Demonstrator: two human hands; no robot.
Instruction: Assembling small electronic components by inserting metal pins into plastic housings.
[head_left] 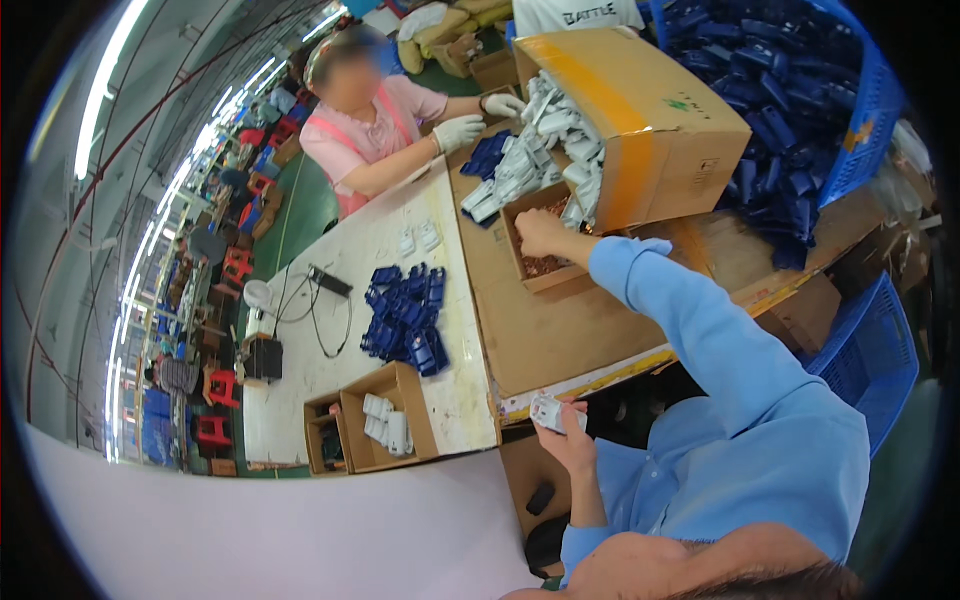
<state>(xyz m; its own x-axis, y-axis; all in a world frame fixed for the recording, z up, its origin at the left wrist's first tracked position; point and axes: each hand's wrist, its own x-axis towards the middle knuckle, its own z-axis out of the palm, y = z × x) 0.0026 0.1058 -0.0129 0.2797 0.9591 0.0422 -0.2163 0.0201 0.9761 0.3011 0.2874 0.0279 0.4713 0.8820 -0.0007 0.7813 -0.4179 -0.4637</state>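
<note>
A big tipped carton (640, 120) spills white parts (540, 150) onto the cardboard-covered table (560, 330), with blue parts (405, 315) heaped to the left and a co-worker's gloved hands (460, 130) at the pile. The right hand (540, 232) reaches into a small box (545, 275) of brown bits, fingers curled down; whether they grip anything cannot be told. The left hand (565, 435) pinches a white part (553, 413) by the table edge. Blue crates (870, 110) stand at right.

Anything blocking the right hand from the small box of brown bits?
Nothing visible. The right hand is over the small box; white parts spill beside it, not between.
</note>
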